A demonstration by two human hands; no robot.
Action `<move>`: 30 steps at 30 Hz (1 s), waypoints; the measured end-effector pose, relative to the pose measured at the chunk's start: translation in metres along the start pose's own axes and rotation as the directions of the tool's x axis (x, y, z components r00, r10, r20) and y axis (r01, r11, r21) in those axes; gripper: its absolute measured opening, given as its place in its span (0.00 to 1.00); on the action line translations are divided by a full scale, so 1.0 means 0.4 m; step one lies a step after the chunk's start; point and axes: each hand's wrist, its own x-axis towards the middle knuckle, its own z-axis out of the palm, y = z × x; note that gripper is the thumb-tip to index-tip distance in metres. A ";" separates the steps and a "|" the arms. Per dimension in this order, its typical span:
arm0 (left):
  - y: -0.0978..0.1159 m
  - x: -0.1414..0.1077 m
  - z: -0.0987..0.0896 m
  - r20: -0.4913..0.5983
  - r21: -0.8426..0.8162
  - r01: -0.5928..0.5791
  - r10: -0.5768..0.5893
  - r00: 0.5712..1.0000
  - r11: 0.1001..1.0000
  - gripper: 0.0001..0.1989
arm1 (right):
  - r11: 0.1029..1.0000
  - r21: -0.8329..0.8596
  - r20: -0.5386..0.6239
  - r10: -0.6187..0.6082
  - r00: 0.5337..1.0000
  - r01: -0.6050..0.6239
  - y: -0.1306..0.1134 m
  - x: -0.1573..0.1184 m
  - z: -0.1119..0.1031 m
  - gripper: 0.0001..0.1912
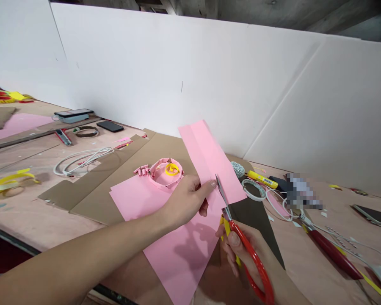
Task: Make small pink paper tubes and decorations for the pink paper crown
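My left hand pinches the lower part of a long pink paper strip between thumb and fingers. In my right hand is a pair of scissors with red handles; its blades lie against the strip, beside my left thumb. A yellow paper strip also runs through the right fingers. Under both hands lies a larger pink sheet on brown cardboard. Left of my left hand sits a pink paper ring around a small yellow paper curl, next to small pink rolls.
A white board stands behind the table. At left are a phone, a box cutter, a white cable and yellow strips. At right lie a yellow tube, a tape roll and a dark-red-handled tool.
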 end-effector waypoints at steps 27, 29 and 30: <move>-0.003 0.004 -0.001 0.000 0.039 0.001 -0.001 1.000 0.999 0.24 | 0.999 -0.046 -0.001 0.000 1.000 0.000 0.007 0.000 0.000 0.31; -0.001 0.003 -0.001 0.000 0.041 0.001 -0.001 1.000 0.999 0.24 | 0.999 -0.048 -0.004 -0.003 1.000 0.003 0.006 0.000 0.001 0.31; 0.000 0.003 -0.002 0.000 0.041 0.001 -0.001 1.000 0.999 0.24 | 0.999 -0.048 -0.006 -0.004 1.000 0.004 0.005 0.000 0.002 0.31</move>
